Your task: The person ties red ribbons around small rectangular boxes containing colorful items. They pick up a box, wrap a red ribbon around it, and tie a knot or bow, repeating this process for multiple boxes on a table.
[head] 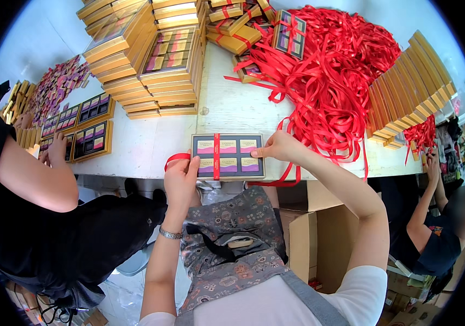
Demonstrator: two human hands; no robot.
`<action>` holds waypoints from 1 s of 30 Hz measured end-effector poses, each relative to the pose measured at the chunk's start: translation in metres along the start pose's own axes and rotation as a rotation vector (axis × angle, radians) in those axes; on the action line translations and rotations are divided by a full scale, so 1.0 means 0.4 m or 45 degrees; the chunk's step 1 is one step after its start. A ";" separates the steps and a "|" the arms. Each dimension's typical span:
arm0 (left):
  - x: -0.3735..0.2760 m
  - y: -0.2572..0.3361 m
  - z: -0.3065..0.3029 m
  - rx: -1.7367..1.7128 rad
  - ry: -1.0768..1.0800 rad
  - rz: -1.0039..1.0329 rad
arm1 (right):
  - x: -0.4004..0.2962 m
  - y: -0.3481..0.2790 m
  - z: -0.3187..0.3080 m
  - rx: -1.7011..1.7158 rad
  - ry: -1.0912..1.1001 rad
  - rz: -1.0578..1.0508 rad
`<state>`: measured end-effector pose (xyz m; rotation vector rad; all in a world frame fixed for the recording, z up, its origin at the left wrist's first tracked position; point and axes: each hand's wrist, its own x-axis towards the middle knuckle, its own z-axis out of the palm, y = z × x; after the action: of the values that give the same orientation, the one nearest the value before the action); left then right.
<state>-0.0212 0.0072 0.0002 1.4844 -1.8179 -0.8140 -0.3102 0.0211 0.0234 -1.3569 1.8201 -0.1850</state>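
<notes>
A flat Godiva chocolate box (232, 162) with a clear lid and gold edges lies near the table's front edge. Several wrapped chocolates in pink, purple and cream show through its lid. One red ribbon (216, 157) crosses the box near its left end. My left hand (180, 175) grips the left edge, and a loop of red ribbon (177, 156) sticks out over its fingers. At the other end, my right hand (280, 147) holds the right edge with its thumb on the lid. More ribbon hangs over the table edge below my right hand.
Tall stacks of gold boxes (171, 73) stand at the back left. A large heap of red ribbons (330, 81) covers the back right, beside a leaning row of boxes (411, 89). People work at both sides, the left one at open boxes (92, 140). A cardboard carton (334, 240) stands below.
</notes>
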 end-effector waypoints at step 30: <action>0.093 0.095 0.019 -0.684 -0.523 0.136 | -0.042 -0.412 -0.063 0.101 -0.275 -0.974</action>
<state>-0.0549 -0.0224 0.0296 0.9123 -1.7405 -1.4950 -0.2071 -0.0400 0.1407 -1.8752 1.0369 -0.4807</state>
